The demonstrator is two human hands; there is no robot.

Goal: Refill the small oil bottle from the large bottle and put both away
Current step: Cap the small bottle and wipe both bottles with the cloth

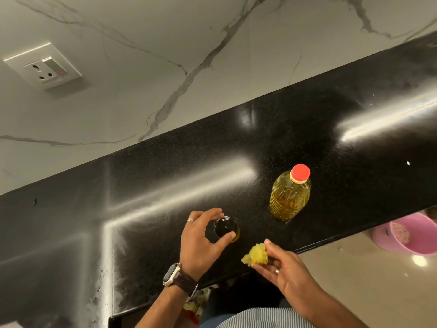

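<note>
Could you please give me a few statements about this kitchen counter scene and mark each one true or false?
1. The large bottle stands upright with its red cap on. True.
2. The left hand grips the large bottle. False: its fingers curl around the top of the small bottle, and the large bottle stands apart, untouched.
3. The right hand pinches a crumpled yellow wad. True.
4. A pink tub sits on the counter. False: it is on the floor beyond the counter edge.
5. A wall socket shows on the marble wall. True.
</note>
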